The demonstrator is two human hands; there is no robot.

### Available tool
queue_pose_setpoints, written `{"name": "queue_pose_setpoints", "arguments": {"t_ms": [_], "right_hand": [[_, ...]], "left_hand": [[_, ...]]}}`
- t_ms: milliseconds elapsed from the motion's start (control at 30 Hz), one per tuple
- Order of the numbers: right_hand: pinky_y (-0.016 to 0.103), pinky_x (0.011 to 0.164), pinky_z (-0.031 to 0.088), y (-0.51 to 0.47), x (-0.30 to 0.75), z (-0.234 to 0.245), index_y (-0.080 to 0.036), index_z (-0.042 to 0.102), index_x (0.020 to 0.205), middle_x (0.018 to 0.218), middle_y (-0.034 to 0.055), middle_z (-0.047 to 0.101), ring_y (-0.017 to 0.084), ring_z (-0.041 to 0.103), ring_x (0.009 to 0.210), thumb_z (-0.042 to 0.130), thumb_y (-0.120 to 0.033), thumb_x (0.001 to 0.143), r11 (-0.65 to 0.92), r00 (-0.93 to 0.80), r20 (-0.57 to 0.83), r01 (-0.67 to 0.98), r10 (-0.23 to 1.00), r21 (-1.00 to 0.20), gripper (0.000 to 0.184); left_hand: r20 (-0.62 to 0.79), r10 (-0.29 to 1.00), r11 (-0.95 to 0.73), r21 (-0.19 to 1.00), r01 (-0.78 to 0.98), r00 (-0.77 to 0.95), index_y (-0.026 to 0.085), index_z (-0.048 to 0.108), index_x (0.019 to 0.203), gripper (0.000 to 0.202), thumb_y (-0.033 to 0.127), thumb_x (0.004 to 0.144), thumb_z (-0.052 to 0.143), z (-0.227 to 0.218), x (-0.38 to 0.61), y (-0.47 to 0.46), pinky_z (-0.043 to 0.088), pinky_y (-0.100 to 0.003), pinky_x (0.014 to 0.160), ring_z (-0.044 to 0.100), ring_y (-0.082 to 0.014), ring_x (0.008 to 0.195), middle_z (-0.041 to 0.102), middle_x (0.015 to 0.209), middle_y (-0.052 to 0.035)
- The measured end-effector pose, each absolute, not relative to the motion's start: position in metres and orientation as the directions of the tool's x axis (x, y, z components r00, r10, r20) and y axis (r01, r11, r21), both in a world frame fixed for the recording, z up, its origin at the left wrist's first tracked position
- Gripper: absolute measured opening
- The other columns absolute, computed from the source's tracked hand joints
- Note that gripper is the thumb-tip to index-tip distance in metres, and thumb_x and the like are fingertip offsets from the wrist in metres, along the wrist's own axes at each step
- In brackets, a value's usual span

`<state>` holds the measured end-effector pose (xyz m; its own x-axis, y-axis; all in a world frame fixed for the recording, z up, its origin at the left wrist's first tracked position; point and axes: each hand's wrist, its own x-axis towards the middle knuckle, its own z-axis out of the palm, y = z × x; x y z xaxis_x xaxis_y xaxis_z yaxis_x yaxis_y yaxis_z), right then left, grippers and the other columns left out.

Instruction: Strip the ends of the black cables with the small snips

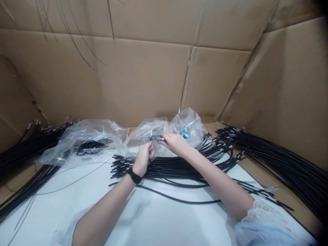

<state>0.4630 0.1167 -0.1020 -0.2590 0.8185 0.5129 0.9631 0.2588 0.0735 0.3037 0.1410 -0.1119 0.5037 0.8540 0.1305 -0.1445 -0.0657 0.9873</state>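
A: Start with the white smooth tabletop [159, 222]; go outward from there.

B: Look first at the single bowed black cable [179, 201]; then at the thick bundle of cut black cables [174, 167] just beyond; then up to the hands, above that bundle.

A: Describe the left hand [142, 159]; begin at the wrist.

B: Wearing a black fabric band [134, 176]; curled into a loose fist, apparently closed around a thin dark strand [150, 165]; can't tell more, with the fingers in the way.

A: And the right hand [176, 142]?

B: Pinching a small slim grey-and-black piece [156, 138] between thumb and fingertips; pointing it leftward, long axis roughly crosswise, to just above the left fist; nearer, then, to the right hand, being in its grip; can't tell whether joined to the strand.

A: Now cover the containers.

B: Right behind the hands, see a crumpled clear plastic bag [156, 123], holding small greyish bits too blurred to name; to its right, a taller clear plastic bag [189, 118] with shiny blue-and-silver parts [185, 133] inside; to its left, a wide slumped clear plastic bag [94, 128], with contents hard to tell.

A: And farthest off?

B: Find a creased brown cardboard wall [143, 78]; high on its left, thin dark cords [111, 20].
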Motion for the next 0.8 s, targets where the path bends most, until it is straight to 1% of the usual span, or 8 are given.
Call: {"name": "queue_pose_setpoints", "arguments": {"t_ms": [267, 367, 567, 700, 800], "right_hand": [[0.03, 0.067, 0.041, 0.119, 0.457, -0.102, -0.009, 0.055, 0.101, 0.089, 0.0104, 0.061, 0.022, 0.06, 0.081, 0.044, -0.036, 0.088, 0.287, -0.237, 0.512, 0.958, 0.825, -0.019, 0.032], [0.028, 0.067, 0.041, 0.117, 0.455, -0.102, -0.01, 0.056, 0.097, 0.088, 0.0088, 0.061, 0.02, 0.06, 0.081, 0.044, -0.035, 0.088, 0.305, -0.232, 0.513, 0.95, 0.826, -0.062, 0.029], [0.024, 0.063, 0.037, 0.117, 0.453, -0.105, -0.011, 0.056, 0.083, 0.078, 0.0057, 0.06, 0.016, 0.058, 0.072, 0.046, -0.034, 0.087, 0.328, -0.209, 0.52, 0.933, 0.828, -0.148, 0.026], [0.023, 0.061, 0.036, 0.119, 0.453, -0.11, -0.011, 0.056, 0.081, 0.075, 0.0046, 0.06, 0.014, 0.055, 0.069, 0.047, -0.033, 0.087, 0.342, -0.193, 0.525, 0.918, 0.829, -0.202, 0.025], [0.023, 0.06, 0.035, 0.119, 0.451, -0.115, -0.01, 0.056, 0.079, 0.073, 0.005, 0.06, 0.013, 0.054, 0.066, 0.047, -0.032, 0.087, 0.34, -0.177, 0.526, 0.911, 0.832, -0.232, 0.024]], "left_hand": [[0.101, 0.855, -0.04, 0.991, -0.129, 0.508, 0.017, 0.019, 0.056, 0.035, 0.032, 0.083, 0.034, -0.114, 0.303, 0.145, 0.012, -0.023, 0.044, 0.015, -0.0052, 0.04, 0.015, 0.044, 0.0051], [0.085, 0.858, -0.033, 0.993, -0.109, 0.506, 0.017, 0.02, 0.056, 0.034, 0.032, 0.084, 0.033, -0.116, 0.304, 0.146, 0.012, -0.023, 0.043, 0.015, -0.0052, 0.039, 0.016, 0.043, 0.0051], [0.071, 0.868, -0.048, 0.997, -0.061, 0.491, 0.017, 0.019, 0.055, 0.034, 0.032, 0.083, 0.031, -0.116, 0.303, 0.145, 0.014, -0.022, 0.043, 0.016, -0.0052, 0.038, 0.016, 0.042, 0.0051], [0.06, 0.878, -0.076, 0.997, 0.015, 0.475, 0.017, 0.018, 0.055, 0.033, 0.03, 0.083, 0.029, -0.116, 0.304, 0.143, 0.016, -0.022, 0.043, 0.017, -0.0055, 0.039, 0.016, 0.043, 0.005], [0.028, 0.876, -0.105, 0.986, 0.133, 0.481, 0.017, 0.018, 0.054, 0.031, 0.026, 0.082, 0.028, -0.115, 0.304, 0.143, 0.017, -0.021, 0.042, 0.019, -0.0058, 0.038, 0.017, 0.043, 0.0045]]}}
